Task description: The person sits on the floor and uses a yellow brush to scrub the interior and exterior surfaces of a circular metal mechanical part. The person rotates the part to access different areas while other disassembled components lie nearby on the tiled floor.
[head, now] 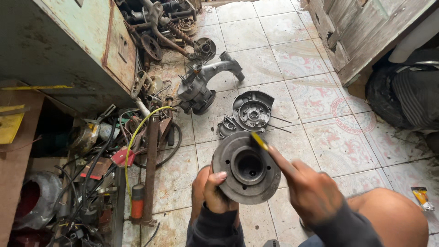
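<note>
tool (pixel 259 140) tip motion-blurred, left hand (pixel 211 192) palm hidden behind metal disc (pixel 247 167)

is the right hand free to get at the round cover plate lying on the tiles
Probably not at once: the right hand holds a yellow-handled tool against the grey metal disc that the left hand grips. The round cover plate lies uncovered on the tiles just beyond.

One small yellow and black flat sachet packet (pixel 421 197) lies on the tiled floor (pixel 329 146) at far right, near the person's knee.
</note>
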